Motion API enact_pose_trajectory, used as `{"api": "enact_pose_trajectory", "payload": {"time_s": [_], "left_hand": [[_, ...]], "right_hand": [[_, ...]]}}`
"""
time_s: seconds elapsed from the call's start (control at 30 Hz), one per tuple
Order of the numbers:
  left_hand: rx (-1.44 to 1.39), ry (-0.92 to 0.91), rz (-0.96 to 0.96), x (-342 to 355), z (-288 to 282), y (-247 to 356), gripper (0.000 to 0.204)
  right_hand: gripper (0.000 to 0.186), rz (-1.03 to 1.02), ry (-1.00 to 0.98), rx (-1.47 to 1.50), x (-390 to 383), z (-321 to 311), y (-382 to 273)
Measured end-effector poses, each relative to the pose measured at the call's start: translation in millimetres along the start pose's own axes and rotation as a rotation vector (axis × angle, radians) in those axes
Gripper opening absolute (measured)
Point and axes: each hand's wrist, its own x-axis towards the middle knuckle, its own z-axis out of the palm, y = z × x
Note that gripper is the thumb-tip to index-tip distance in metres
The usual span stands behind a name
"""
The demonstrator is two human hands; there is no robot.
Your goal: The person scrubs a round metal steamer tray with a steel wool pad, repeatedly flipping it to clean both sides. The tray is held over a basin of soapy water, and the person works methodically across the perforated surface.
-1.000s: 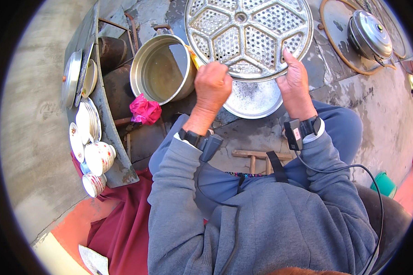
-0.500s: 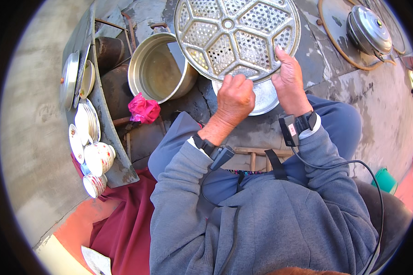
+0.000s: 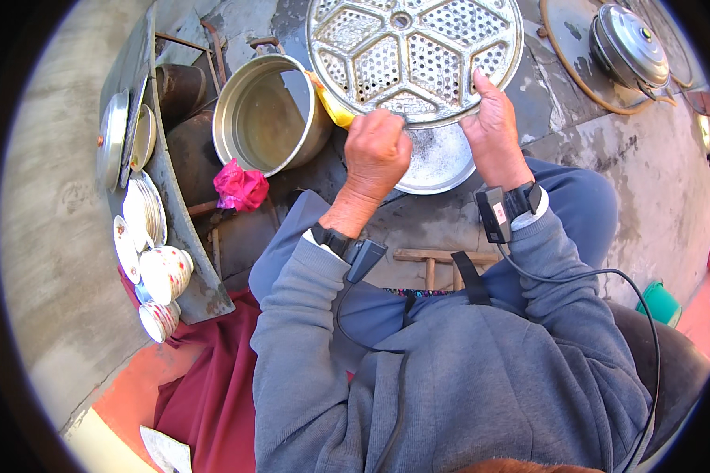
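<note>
Clock taken from centre of view, 12 at top. A perforated metal disc (image 3: 415, 61), ribbed in a star pattern, is held up at 12 to 1 o'clock, its far edge cut off by the frame. It is grasped near its own 5 o'clock by the right hand (image 3: 495, 130): thumb laid on the face, the other fingers hidden behind. The left hand (image 3: 377, 150) is clenched at the disc's lower rim, near its 6 to 7 o'clock; what is enclosed in the fist cannot be told. A yellow strip (image 3: 337, 112) is seen just beside those knuckles; whether it is gripped cannot be made out.

Partly covered by the disc from this angle, a pale basin (image 3: 436, 187) is noted at 1 to 2 o'clock. At 11, a large pot (image 3: 315, 134) with liquid inside. At 10, near the pot, a crumpled pink bag (image 3: 241, 187). Stacked plates (image 3: 148, 206) and a patterned bowl (image 3: 166, 273) are ranged along a grey tabletop (image 3: 180, 217) at 9. At 2, a lidded pot (image 3: 633, 49) is partly ringed by a hose (image 3: 569, 71). A green bucket (image 3: 659, 303) is sighted past 3.
</note>
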Motion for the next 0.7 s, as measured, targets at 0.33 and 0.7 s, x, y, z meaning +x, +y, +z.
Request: {"api": "enact_pose_trajectory", "payload": {"time_s": [0.33,0.7], "left_hand": [[-0.35,0.125,-0.573,13,-1,-34,0.039],[-1.316,0.237,-0.999,31,-13,-42,0.035]], "right_hand": [[0.04,0.021,0.024,0.027,-3,4,4],[0.039,0.07,-0.024,-0.06,-14,16,2]]}}
